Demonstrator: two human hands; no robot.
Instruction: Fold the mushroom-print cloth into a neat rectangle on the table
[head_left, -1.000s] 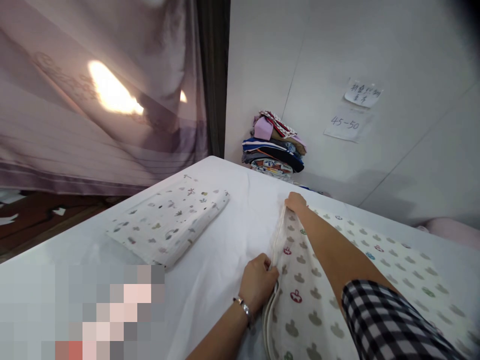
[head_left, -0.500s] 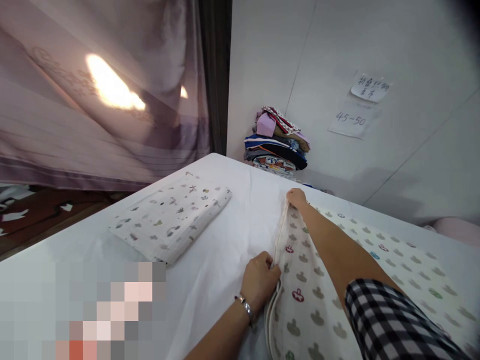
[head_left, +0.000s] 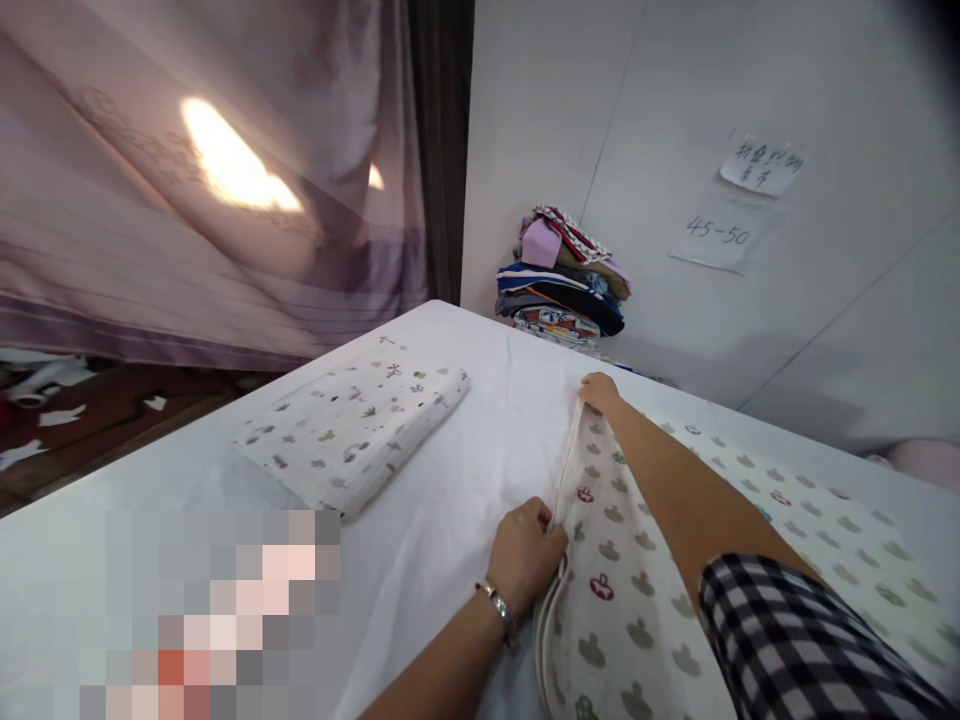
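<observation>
A cream cloth printed with grey mushroom-like shapes and a few red and green ones spreads over the right side of the white table. My left hand, with a silver bracelet at the wrist, pinches its layered left edge near the middle. Farther off, my right hand grips the far corner of the same edge, its arm crossing above the cloth. Between the hands the edge runs nearly straight. Left of them lies a folded white cloth with small plant-like prints, touched by neither hand.
The white table meets a pale wall at the back. A stack of folded clothes stands by the wall, under paper signs. A pinkish curtain hangs at left. Blurred blocks cover the lower left.
The whole view has shifted slightly, so things sit a little farther right. Both hands keep their hold on the mushroom-print cloth, with hardly any movement.
</observation>
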